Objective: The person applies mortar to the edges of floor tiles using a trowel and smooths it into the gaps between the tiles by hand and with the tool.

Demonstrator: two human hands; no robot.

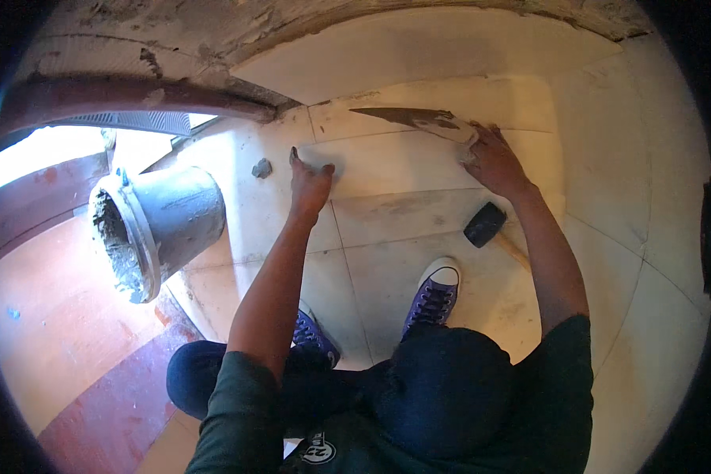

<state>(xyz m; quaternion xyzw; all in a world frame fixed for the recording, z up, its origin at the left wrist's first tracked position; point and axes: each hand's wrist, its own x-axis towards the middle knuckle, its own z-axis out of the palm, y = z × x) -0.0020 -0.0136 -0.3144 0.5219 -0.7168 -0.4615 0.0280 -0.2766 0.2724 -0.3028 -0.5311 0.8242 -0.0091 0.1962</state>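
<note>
My right hand (496,162) is wrapped round the handle end of a pointed trowel (411,118). The long dark blade points left over the pale floor tiles (395,170), with grey smears near the handle. My left hand (312,188) is held over the tiles with thumb and a dirty forefinger apart and nothing between them; its other fingers are hard to make out. A small grey lump of mortar (261,167) sits on the tiles to its left. Below my right hand lies a rubber mallet (484,224), black-headed, its wooden handle partly hidden under my forearm.
A grey bucket (183,212) lies tipped at the left, its mortar-smeared mouth facing left. A large pale slab (426,51) spans the far side before rough, dirty ground. A brown rounded edge (134,99) runs along the upper left. My purple shoes (433,294) stand on the tiles.
</note>
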